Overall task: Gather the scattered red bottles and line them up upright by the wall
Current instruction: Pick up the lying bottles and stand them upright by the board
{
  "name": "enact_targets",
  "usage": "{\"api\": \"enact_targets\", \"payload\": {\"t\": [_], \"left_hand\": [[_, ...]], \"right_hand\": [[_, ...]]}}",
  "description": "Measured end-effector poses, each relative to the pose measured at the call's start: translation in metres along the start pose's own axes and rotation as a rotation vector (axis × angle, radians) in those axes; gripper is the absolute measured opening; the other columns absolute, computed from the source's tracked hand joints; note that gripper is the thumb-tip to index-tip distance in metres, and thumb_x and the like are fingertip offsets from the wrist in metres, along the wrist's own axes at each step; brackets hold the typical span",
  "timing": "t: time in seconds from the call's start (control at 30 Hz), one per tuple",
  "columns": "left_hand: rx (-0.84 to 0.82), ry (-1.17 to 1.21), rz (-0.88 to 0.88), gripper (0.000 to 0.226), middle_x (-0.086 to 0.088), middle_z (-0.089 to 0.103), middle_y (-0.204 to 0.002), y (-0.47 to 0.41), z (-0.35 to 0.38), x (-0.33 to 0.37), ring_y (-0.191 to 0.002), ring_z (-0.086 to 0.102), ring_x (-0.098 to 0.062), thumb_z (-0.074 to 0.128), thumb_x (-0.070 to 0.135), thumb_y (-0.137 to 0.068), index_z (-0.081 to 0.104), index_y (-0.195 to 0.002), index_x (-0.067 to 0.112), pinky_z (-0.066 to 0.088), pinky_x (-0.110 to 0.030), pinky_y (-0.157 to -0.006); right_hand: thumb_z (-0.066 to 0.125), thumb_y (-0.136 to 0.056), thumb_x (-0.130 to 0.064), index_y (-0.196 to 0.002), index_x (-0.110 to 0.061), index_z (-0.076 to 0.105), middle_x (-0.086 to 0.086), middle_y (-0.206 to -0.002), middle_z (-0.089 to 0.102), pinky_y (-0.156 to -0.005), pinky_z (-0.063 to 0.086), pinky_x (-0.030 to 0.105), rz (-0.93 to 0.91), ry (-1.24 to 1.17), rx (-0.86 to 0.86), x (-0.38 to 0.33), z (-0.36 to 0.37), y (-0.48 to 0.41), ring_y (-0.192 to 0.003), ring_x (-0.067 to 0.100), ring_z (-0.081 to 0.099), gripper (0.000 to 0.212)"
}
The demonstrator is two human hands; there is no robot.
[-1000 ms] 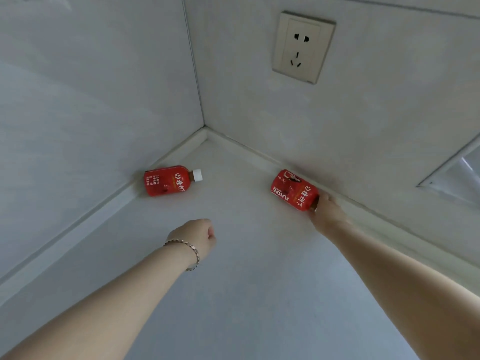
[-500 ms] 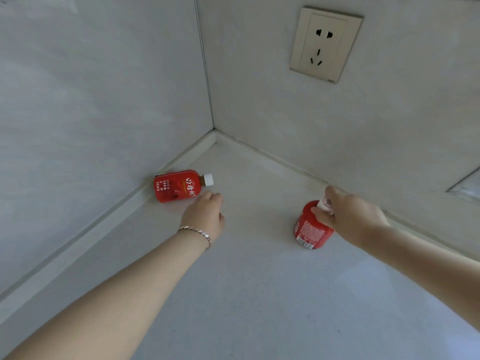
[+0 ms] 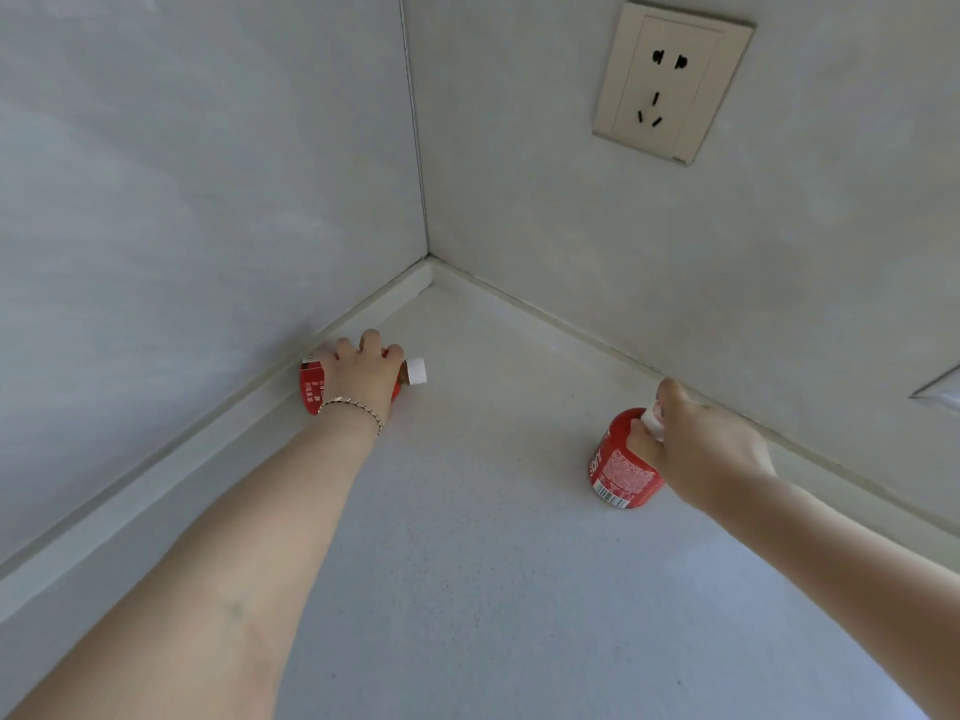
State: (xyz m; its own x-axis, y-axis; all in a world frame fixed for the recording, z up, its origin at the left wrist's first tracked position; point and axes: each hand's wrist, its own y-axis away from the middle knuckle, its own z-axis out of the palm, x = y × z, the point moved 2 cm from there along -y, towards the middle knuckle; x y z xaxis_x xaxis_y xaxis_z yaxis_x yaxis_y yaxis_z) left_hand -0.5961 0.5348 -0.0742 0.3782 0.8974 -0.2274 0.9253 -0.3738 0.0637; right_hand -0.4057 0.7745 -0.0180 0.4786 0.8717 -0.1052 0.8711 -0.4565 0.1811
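Note:
Two red bottles with white caps are on the pale floor near a room corner. One red bottle [image 3: 310, 386] lies on its side against the left wall's baseboard, its white cap pointing right. My left hand [image 3: 363, 374] is wrapped over its middle and hides most of the label. The other red bottle [image 3: 618, 467] stands upright a little in front of the right wall. My right hand [image 3: 696, 449] grips it at the neck and cap, covering most of the cap.
Two grey walls meet at a corner [image 3: 428, 257] with a pale baseboard along each. A beige wall socket [image 3: 670, 83] is on the right wall. A pale framed edge [image 3: 940, 387] shows at the far right.
My left hand reached forward and closed over the lying bottle. My right hand has stood the other bottle upright from its side and still holds its neck.

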Motion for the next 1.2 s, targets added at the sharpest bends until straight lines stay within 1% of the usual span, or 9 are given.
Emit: {"api": "enact_targets", "payload": {"t": [0.1, 0.27, 0.33, 0.57, 0.63, 0.77, 0.87, 1.0, 1.2], "left_hand": [[0.016, 0.041, 0.084, 0.058, -0.016, 0.043, -0.127, 0.015, -0.008, 0.01, -0.107, 0.048, -0.039, 0.069, 0.02, -0.074, 0.045, -0.126, 0.012, 0.042, -0.044, -0.089], [0.15, 0.785, 0.025, 0.062, -0.016, 0.053, -0.114, 0.077, -0.033, 0.031, -0.1, 0.055, -0.034, 0.082, 0.022, -0.058, 0.057, -0.111, 0.002, 0.046, -0.035, -0.084], [0.145, 0.881, 0.068, 0.061, -0.015, 0.054, -0.112, 0.107, -0.035, 0.044, -0.1, 0.057, -0.034, 0.083, 0.023, -0.054, 0.058, -0.105, 0.0, 0.046, -0.031, -0.083], [0.079, 0.607, -0.015, 0.044, -0.005, 0.054, -0.111, 0.098, -0.056, 0.069, -0.105, 0.054, -0.028, 0.061, 0.052, -0.077, 0.054, -0.104, 0.017, 0.04, -0.031, -0.071], [0.079, 0.49, 0.009, 0.044, -0.007, 0.056, -0.112, 0.088, -0.06, 0.072, -0.107, 0.053, -0.029, 0.056, 0.051, -0.082, 0.055, -0.109, 0.016, 0.037, -0.03, -0.069], [0.034, 0.445, 0.002, 0.036, -0.008, 0.062, -0.109, 0.107, -0.065, 0.074, -0.097, 0.062, -0.033, 0.05, 0.043, -0.088, 0.05, -0.108, 0.013, 0.037, -0.029, -0.066], [0.024, 0.539, -0.031, 0.03, -0.005, 0.064, -0.106, 0.151, -0.07, 0.065, -0.094, 0.062, -0.032, 0.052, 0.044, -0.087, 0.045, -0.094, 0.016, 0.042, -0.03, -0.068], [0.034, 0.655, -0.118, 0.035, 0.004, 0.055, -0.087, 0.237, -0.084, 0.046, -0.091, 0.061, -0.029, 0.06, 0.046, -0.08, 0.036, -0.081, 0.02, 0.033, -0.024, -0.065], [0.054, 0.648, -0.272, 0.035, 0.008, 0.048, -0.062, 0.384, -0.113, 0.012, -0.071, 0.053, -0.019, 0.064, 0.051, -0.073, 0.045, -0.073, 0.023, 0.029, -0.019, -0.048]], "right_hand": [[0.041, -0.095, -0.043, -0.111, -0.009, 0.038, 0.004, -0.072, 0.052, -0.049, 0.032, 0.026, 0.013, -0.004, 0.001, 0.0, -0.001, 0.001, -0.068, 0.028, 0.052, 0.038], [0.041, -0.095, -0.042, -0.108, -0.01, 0.038, 0.005, -0.08, 0.054, -0.049, 0.033, 0.026, 0.005, -0.026, -0.009, 0.001, -0.001, 0.002, -0.07, 0.027, 0.054, 0.035], [0.041, -0.095, -0.042, -0.099, -0.012, 0.033, 0.005, -0.079, 0.053, -0.046, 0.029, 0.024, 0.005, -0.04, -0.019, 0.001, -0.001, 0.003, -0.07, 0.027, 0.053, 0.031], [0.04, -0.097, -0.034, -0.115, -0.009, 0.038, -0.002, -0.062, 0.037, -0.045, 0.029, 0.026, 0.021, -0.007, -0.039, -0.003, -0.002, 0.007, -0.058, 0.022, 0.045, 0.031], [0.039, -0.097, -0.031, -0.108, -0.016, 0.039, -0.005, -0.062, 0.031, -0.057, 0.039, 0.028, 0.019, -0.066, -0.017, -0.004, -0.003, 0.011, -0.057, 0.019, 0.042, 0.018], [0.04, -0.096, -0.027, -0.117, -0.017, 0.035, 0.0, -0.081, 0.056, -0.062, 0.036, 0.028, -0.023, -0.001, -0.06, -0.016, -0.001, 0.042, -0.08, 0.025, 0.058, 0.024], [0.043, -0.096, -0.029, -0.133, -0.012, 0.028, 0.005, -0.114, 0.063, -0.062, 0.037, 0.028, -0.096, 0.063, -0.116, -0.015, 0.011, 0.08, -0.098, 0.028, 0.066, 0.044], [0.045, -0.094, -0.029, -0.104, -0.016, 0.033, 0.004, -0.107, 0.062, -0.064, 0.035, 0.028, -0.144, -0.052, -0.144, -0.009, 0.001, 0.136, -0.101, 0.028, 0.064, 0.02], [0.052, -0.086, -0.038, -0.119, -0.019, 0.047, 0.005, -0.113, 0.065, -0.068, 0.037, 0.026, -0.442, -0.04, -0.244, -0.034, -0.038, 0.25, -0.093, 0.026, 0.061, 0.039]]}}
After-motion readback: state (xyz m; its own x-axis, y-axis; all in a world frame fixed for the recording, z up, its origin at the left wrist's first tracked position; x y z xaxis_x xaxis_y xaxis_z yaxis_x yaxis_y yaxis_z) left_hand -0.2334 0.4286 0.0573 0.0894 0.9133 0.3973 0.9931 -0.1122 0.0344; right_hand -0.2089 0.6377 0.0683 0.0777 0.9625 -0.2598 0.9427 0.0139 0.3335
